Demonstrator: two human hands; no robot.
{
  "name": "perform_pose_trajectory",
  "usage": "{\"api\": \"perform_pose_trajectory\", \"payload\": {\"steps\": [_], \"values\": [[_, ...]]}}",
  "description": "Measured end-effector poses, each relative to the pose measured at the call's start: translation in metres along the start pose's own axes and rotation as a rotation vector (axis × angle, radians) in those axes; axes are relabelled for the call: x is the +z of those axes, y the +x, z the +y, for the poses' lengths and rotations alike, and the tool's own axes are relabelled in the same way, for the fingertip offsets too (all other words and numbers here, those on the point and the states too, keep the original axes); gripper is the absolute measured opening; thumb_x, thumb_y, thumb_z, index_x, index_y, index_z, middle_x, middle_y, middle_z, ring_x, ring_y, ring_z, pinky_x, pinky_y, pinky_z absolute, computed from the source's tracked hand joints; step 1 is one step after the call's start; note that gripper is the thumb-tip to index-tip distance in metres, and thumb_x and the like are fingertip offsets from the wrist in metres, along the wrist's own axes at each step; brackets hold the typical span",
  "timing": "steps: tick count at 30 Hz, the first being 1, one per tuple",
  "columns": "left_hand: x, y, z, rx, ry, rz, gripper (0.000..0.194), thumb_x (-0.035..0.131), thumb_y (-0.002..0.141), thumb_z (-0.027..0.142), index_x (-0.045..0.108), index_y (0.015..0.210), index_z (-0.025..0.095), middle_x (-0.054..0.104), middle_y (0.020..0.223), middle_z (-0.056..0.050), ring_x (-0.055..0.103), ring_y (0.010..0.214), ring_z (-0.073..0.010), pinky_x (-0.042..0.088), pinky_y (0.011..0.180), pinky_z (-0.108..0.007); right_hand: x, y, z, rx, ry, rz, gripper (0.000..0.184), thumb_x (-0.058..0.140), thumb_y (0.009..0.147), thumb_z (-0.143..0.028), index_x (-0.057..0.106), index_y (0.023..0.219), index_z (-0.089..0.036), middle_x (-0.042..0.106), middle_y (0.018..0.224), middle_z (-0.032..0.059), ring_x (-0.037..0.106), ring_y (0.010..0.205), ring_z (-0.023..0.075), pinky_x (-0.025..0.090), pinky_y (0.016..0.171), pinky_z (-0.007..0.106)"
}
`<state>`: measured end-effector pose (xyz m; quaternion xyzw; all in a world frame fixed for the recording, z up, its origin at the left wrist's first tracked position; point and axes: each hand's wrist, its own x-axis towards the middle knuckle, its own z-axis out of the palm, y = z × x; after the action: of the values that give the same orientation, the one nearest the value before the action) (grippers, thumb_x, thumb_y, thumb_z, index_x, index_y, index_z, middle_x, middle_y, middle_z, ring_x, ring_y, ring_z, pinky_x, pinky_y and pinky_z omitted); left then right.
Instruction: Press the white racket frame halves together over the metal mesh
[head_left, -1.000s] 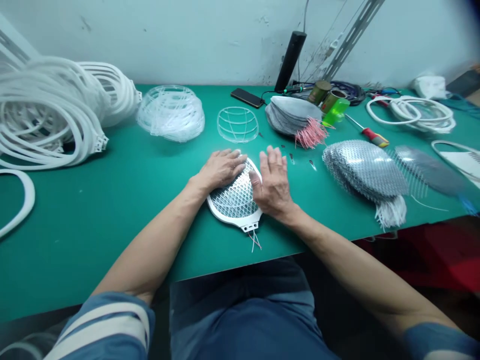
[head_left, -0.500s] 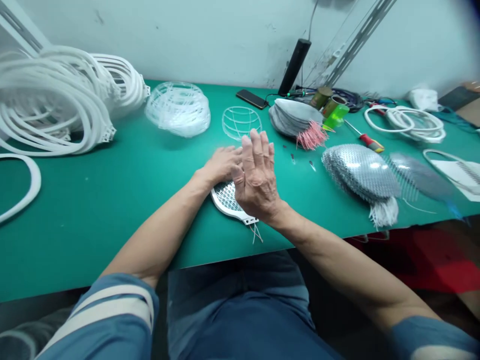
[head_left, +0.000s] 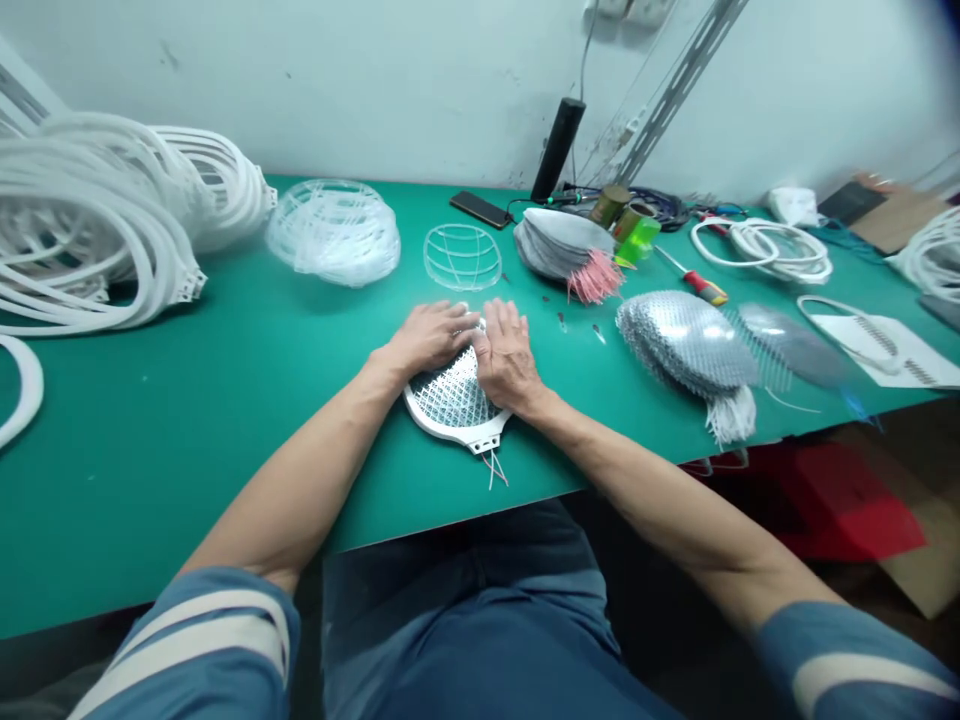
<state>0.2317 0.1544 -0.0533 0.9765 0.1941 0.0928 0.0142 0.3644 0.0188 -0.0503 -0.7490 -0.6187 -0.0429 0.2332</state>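
Note:
A mosquito-swatter head (head_left: pixel 454 395) lies flat on the green table, a white oval frame around a shiny metal mesh, with thin wires (head_left: pixel 493 468) coming out of its neck towards me. My left hand (head_left: pixel 433 337) rests palm down on the frame's far left part, fingers stretched out. On the far right part lies my right hand (head_left: pixel 508 355), also flat with its fingers extended. Both hands touch the head and cover part of its far rim; their thumbs are close together. Beyond them lies a clear ribbed plastic grid (head_left: pixel 463 257).
White frames (head_left: pixel 97 230) are heaped at left, beside a pile of clear grids (head_left: pixel 334 235). Behind are a phone (head_left: pixel 480 210) and grey mesh sheets (head_left: pixel 562 245) with pink wires. To the right lie silver mesh sheets (head_left: pixel 686 340), a screwdriver (head_left: pixel 705 287) and white cables or rings (head_left: pixel 780 250).
My right hand has come down from above the swatter head onto its right side. My left hand stays on the far left part. The view has shifted slightly to the right.

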Motion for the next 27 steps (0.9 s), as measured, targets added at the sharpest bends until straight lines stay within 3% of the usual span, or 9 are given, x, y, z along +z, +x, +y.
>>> {"api": "perform_pose_trajectory", "payload": {"steps": [3, 6, 8, 11, 16, 18, 22, 27], "values": [[-0.001, 0.000, -0.001, 0.000, 0.004, 0.003, 0.049, 0.032, 0.108, 0.048, 0.054, 0.148, 0.030, 0.058, 0.150, -0.007, 0.053, 0.138, -0.0281, 0.039, 0.114, -0.042, -0.012, 0.015, 0.013, 0.070, 0.038, 0.098, 0.071, 0.009, 0.109, -0.046, 0.034, 0.158, -0.002, 0.035, 0.164, 0.0221, 0.022, 0.157, 0.0344, 0.022, 0.126, 0.058], [0.000, 0.001, -0.001, -0.004, -0.025, 0.012, 0.048, 0.035, 0.108, 0.048, 0.054, 0.149, 0.032, 0.057, 0.152, -0.006, 0.051, 0.140, -0.0270, 0.037, 0.117, -0.042, -0.017, 0.025, 0.022, 0.046, 0.056, 0.218, 0.069, 0.009, 0.108, -0.045, 0.026, 0.162, -0.005, 0.029, 0.168, 0.0188, 0.013, 0.160, 0.0324, 0.018, 0.127, 0.058], [0.000, 0.001, -0.001, -0.013, -0.041, 0.004, 0.048, 0.035, 0.108, 0.048, 0.054, 0.149, 0.033, 0.057, 0.152, -0.005, 0.051, 0.141, -0.0266, 0.036, 0.117, -0.042, -0.007, 0.025, 0.023, 0.019, 0.102, 0.151, 0.068, 0.008, 0.108, -0.044, 0.028, 0.162, -0.007, 0.031, 0.168, 0.0171, 0.013, 0.160, 0.0319, 0.018, 0.127, 0.059], [0.000, 0.001, -0.001, -0.022, -0.040, -0.014, 0.049, 0.033, 0.108, 0.048, 0.052, 0.150, 0.032, 0.055, 0.154, -0.006, 0.050, 0.142, -0.0268, 0.035, 0.118, -0.042, 0.015, 0.025, 0.027, 0.066, 0.220, -0.032, 0.069, 0.011, 0.108, -0.046, 0.044, 0.154, -0.006, 0.043, 0.161, 0.0189, 0.028, 0.156, 0.0319, 0.022, 0.127, 0.058], [-0.004, 0.000, 0.001, -0.051, -0.051, -0.050, 0.051, 0.034, 0.108, 0.050, 0.050, 0.153, 0.031, 0.049, 0.160, -0.005, 0.043, 0.148, -0.0283, 0.032, 0.121, -0.044, 0.020, 0.029, 0.046, 0.151, 0.408, 0.022, 0.075, 0.008, 0.107, -0.055, 0.056, 0.146, -0.012, 0.057, 0.150, 0.0165, 0.049, 0.144, 0.0265, 0.035, 0.123, 0.048], [-0.004, -0.001, 0.001, -0.056, -0.061, -0.055, 0.051, 0.035, 0.108, 0.049, 0.049, 0.153, 0.032, 0.048, 0.160, -0.005, 0.042, 0.149, -0.0289, 0.031, 0.121, -0.045, 0.017, 0.025, 0.049, 0.113, 0.397, 0.008, 0.073, 0.008, 0.107, -0.053, 0.056, 0.146, -0.013, 0.058, 0.150, 0.0158, 0.050, 0.143, 0.0270, 0.037, 0.122, 0.049], [0.001, -0.001, 0.001, -0.076, -0.078, -0.069, 0.052, 0.035, 0.108, 0.049, 0.047, 0.155, 0.032, 0.046, 0.162, -0.004, 0.040, 0.151, -0.0291, 0.029, 0.123, -0.046, 0.020, 0.011, 0.039, -0.093, 0.226, -0.128, 0.067, 0.021, 0.107, -0.051, 0.054, 0.147, -0.008, 0.053, 0.153, 0.0185, 0.043, 0.148, 0.0312, 0.028, 0.126, 0.051], [-0.012, -0.001, 0.004, -0.142, -0.103, -0.035, 0.054, 0.036, 0.108, 0.047, 0.045, 0.156, 0.023, 0.042, 0.164, -0.010, 0.032, 0.155, -0.0297, 0.026, 0.125, -0.048, 0.023, 0.005, 0.027, -0.121, 0.087, -0.162, 0.063, 0.026, 0.107, -0.044, 0.050, 0.148, -0.003, 0.049, 0.155, 0.0230, 0.042, 0.148, 0.0344, 0.028, 0.124, 0.051]]}}
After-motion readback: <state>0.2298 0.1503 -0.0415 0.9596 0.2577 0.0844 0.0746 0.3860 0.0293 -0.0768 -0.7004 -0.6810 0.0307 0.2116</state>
